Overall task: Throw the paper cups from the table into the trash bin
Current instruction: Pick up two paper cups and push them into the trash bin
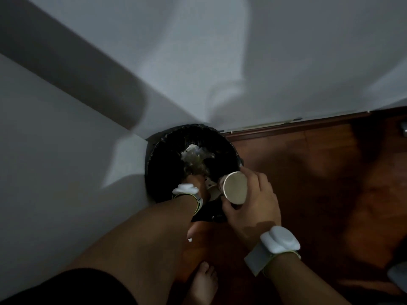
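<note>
A dim white wall [198,51] meets a reddish wood floor [319,172]. A bare foot [203,282] rests on the floor.

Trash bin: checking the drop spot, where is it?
In the head view, the black-lined trash bin stands centre frame in the wall corner, under both hands.

No text, label, brand, number or sign can be read anywhere in this dim view; the paper cup [234,187] and both white wristbands show only plain, unmarked surfaces.
</note>
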{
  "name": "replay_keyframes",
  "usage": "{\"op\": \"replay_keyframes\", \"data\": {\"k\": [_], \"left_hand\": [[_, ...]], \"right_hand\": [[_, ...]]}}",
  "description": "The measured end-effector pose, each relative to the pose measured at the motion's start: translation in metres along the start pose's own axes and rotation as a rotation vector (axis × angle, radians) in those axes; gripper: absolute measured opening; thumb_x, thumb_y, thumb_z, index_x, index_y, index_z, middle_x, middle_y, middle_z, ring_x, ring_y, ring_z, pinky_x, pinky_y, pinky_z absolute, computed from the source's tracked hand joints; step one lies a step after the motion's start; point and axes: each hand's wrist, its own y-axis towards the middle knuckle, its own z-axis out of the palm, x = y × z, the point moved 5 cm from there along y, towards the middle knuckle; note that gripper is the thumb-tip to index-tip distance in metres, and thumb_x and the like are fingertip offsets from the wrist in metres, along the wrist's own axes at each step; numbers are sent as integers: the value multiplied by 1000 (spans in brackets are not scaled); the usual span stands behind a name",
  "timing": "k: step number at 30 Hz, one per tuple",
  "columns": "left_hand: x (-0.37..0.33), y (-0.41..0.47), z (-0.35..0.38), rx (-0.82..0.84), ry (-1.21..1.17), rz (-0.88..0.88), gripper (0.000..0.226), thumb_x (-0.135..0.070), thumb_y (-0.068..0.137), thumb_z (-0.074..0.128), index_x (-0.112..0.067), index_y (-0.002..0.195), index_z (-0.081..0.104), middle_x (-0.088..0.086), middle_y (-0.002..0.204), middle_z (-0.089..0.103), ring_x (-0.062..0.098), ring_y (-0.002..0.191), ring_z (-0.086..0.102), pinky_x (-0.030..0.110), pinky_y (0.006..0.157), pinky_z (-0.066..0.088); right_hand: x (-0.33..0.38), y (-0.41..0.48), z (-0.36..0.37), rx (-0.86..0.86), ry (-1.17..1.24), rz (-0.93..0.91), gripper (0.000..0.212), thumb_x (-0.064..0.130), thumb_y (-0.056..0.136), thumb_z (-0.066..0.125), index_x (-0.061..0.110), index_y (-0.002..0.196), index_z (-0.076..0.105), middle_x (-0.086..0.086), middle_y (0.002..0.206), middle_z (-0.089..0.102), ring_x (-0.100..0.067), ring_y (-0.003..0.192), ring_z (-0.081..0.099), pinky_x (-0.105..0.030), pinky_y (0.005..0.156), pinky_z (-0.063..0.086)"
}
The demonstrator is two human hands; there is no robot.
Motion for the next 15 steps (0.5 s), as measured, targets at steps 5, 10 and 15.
{"op": "replay_keyframes", "data": {"k": [5,10,15], "left_hand": [[9,6,-12,-95,-22,-17,29,-27,92,70,-11,117,70,-7,69,32,22,82,49,23,55,33],[16,3,-19,-82,-84,-124,28,-23,90,70,-8,115,71,1,76,49,23,82,50,29,65,41],[22,5,-13,-45,-110,-162,28,-24,95,67,-5,115,74,5,84,58,23,82,51,27,59,39]], "right_hand": [[-8,0,-9,-100,50,9,79,57,74,67,34,144,39,9,131,46,-22,111,57,-47,86,55],[-11,0,-15,-103,66,44,79,56,74,70,37,144,38,10,132,46,-21,112,57,-47,88,55],[-5,1,-9,-30,19,-2,80,51,76,76,31,145,39,6,133,47,-23,113,55,-47,90,52]]}}
